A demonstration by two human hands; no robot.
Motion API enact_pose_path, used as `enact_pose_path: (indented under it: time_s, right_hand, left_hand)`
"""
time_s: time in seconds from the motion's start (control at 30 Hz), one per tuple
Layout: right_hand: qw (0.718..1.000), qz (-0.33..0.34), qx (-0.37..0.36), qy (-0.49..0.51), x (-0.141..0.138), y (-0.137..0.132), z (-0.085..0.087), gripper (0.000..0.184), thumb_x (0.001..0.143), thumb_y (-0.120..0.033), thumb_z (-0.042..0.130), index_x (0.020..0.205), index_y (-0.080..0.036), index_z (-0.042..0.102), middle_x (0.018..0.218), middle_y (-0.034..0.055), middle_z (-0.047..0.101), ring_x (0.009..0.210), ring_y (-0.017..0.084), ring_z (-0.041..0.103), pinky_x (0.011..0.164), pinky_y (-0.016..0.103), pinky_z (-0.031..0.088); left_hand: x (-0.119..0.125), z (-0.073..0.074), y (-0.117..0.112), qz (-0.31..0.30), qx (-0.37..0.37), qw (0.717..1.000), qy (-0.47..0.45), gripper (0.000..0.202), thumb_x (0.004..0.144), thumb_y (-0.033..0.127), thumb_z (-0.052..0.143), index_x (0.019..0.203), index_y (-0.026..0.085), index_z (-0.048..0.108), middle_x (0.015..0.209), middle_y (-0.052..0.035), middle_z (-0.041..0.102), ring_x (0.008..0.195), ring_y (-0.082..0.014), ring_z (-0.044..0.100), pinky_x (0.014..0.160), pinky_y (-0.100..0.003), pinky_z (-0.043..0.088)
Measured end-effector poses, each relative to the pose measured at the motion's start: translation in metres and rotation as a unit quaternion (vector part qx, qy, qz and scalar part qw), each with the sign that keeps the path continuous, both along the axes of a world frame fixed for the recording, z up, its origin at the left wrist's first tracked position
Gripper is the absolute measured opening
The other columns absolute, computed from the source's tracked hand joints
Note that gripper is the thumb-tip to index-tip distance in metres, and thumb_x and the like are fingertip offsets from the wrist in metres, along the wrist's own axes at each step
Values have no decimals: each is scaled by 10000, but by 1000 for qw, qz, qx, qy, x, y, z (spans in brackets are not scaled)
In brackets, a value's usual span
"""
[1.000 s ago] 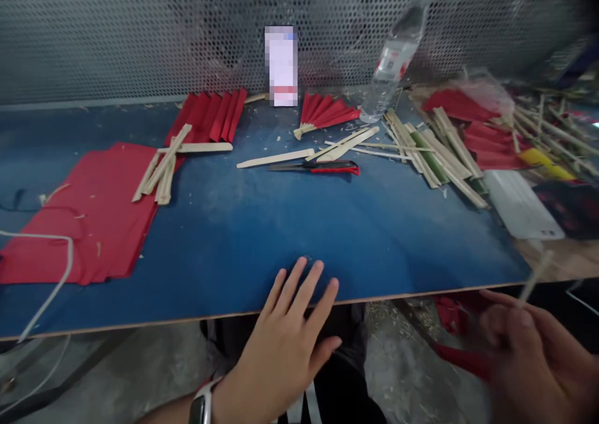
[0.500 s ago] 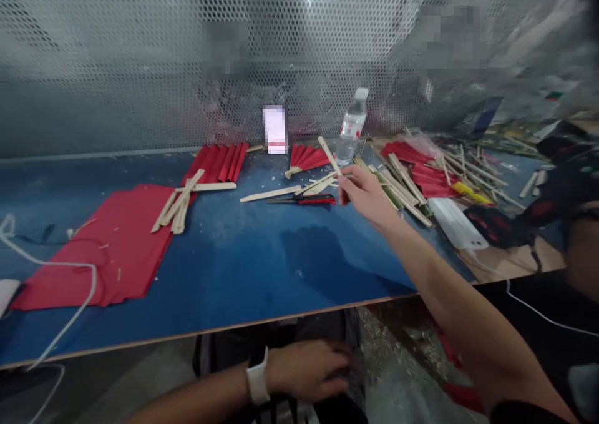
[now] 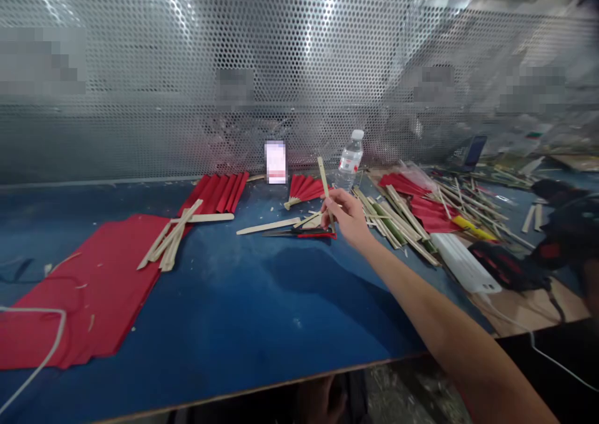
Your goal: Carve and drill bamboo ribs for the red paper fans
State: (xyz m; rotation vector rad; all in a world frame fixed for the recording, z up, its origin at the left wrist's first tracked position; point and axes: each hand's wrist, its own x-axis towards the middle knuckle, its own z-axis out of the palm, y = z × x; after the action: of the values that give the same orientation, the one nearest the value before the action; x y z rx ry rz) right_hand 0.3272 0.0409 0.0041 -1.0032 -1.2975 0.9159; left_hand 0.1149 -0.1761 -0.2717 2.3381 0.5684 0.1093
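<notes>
My right hand [image 3: 347, 218] is closed in a pinch around a thin bamboo strip [image 3: 323, 177], which stands nearly upright above the blue table. Just behind and below the fingers lie a knife with a black and red handle [image 3: 309, 232] and a flat bamboo strip [image 3: 266, 226]. A small red pleated fan piece [image 3: 306, 188] is close by on the far side. Below the table's front edge, my left hand [image 3: 322, 400] is partly hidden in shadow over my lap; its fingers look loosely apart and hold nothing visible.
Red sheets [image 3: 103, 274] cover the table's left, with crossed bamboo strips [image 3: 171, 240] and red pleated paper [image 3: 215, 193] beside them. A phone [image 3: 276, 162] and a water bottle [image 3: 350, 158] stand behind. Cut bamboo [image 3: 397, 218], a white power strip [image 3: 463, 261] and a dark power tool [image 3: 496, 265] lie right.
The view has tilted up, so the table sits lower and my left hand is mostly out of sight. My right hand still holds the strip, now turned more upright.
</notes>
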Motion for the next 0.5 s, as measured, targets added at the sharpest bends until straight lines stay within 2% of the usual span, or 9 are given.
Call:
enact_pose_path:
  time_s: [0.03, 0.07, 0.1, 0.17, 0.2, 0.3, 0.37, 0.43, 0.5]
  right_hand:
    - [1000, 5, -1, 2, 0, -2, 0, 500, 896, -661, 693, 1054, -207, 556, 863, -3, 592, 591, 60, 606, 538, 236, 551]
    - [1000, 10, -3, 5, 0, -4, 0, 511, 889, -667, 701, 1064, -207, 564, 867, -2, 593, 600, 62, 611, 545, 237, 554]
    - [1000, 16, -6, 7, -1, -5, -1, 521, 882, -672, 708, 1073, -207, 570, 871, 0, 595, 609, 64, 615, 549, 239, 556]
    - [999, 29, -12, 12, -2, -9, -1, 533, 873, -676, 718, 1079, -206, 575, 866, 2, 595, 613, 71, 620, 540, 242, 550]
    - [999, 33, -14, 16, -3, -10, -2, 531, 871, -673, 723, 1077, -206, 575, 859, 2, 594, 611, 74, 621, 534, 245, 545]
    - [999, 40, -11, 26, -3, -12, -2, 511, 868, -652, 739, 1061, -206, 579, 836, 2, 585, 608, 82, 618, 531, 259, 537]
    - [999, 38, -6, 31, -3, -13, -2, 497, 867, -639, 743, 1052, -207, 580, 830, 2, 580, 606, 84, 612, 536, 268, 538]
    - [999, 33, -3, 35, -2, -13, -2, 490, 864, -634, 741, 1043, -208, 580, 823, 1, 570, 598, 81, 603, 526, 269, 531]
    - [999, 29, -5, 34, -1, -13, -2, 485, 864, -631, 737, 1041, -208, 582, 820, 1, 570, 595, 73, 595, 521, 261, 525]
  left_hand:
    - [-4, -10, -8, 10, 0, 1000, 16, 900, 737, 521, 917, 1552, 487, 538, 1482, -124, 660, 1262, -467, 685, 931, -558, 650]
    - [-9, -19, -14, 11, -2, 1000, 29, 989, 692, 568, 928, 1579, 511, 494, 1551, -95, 619, 1310, -474, 661, 989, -565, 635]
    - [-15, -26, -19, 1, 17, 1000, 16, 869, 799, 593, 845, 1587, 494, 491, 1658, -73, 512, 1418, -456, 587, 1115, -577, 570]
    - [-29, -31, -24, -25, 62, 998, -10, 510, 948, 461, 749, 1449, 464, 654, 1710, -45, 433, 1500, -423, 513, 1179, -579, 506]
    - [-36, -29, -24, -55, 74, 996, -7, 456, 964, 432, 742, 1416, 424, 689, 1690, -60, 463, 1510, -424, 499, 1179, -584, 503]
    - [-50, -13, -16, -144, 55, 988, 22, 434, 976, 526, 694, 1376, 361, 725, 1620, -52, 564, 1541, -415, 460, 1200, -610, 493]
    - [-54, 1, -12, -147, 54, 987, 37, 450, 1013, 527, 622, 1431, 373, 682, 1634, -47, 547, 1556, -412, 436, 1184, -654, 499]
    - [-53, 11, -13, -136, 58, 987, 56, 433, 1022, 485, 601, 1444, 411, 666, 1618, -54, 563, 1516, -424, 492, 1134, -710, 518]
    - [-50, 19, -18, -121, 54, 989, 71, 431, 987, 452, 646, 1416, 444, 685, 1553, -62, 630, 1436, -434, 580, 1079, -709, 552]
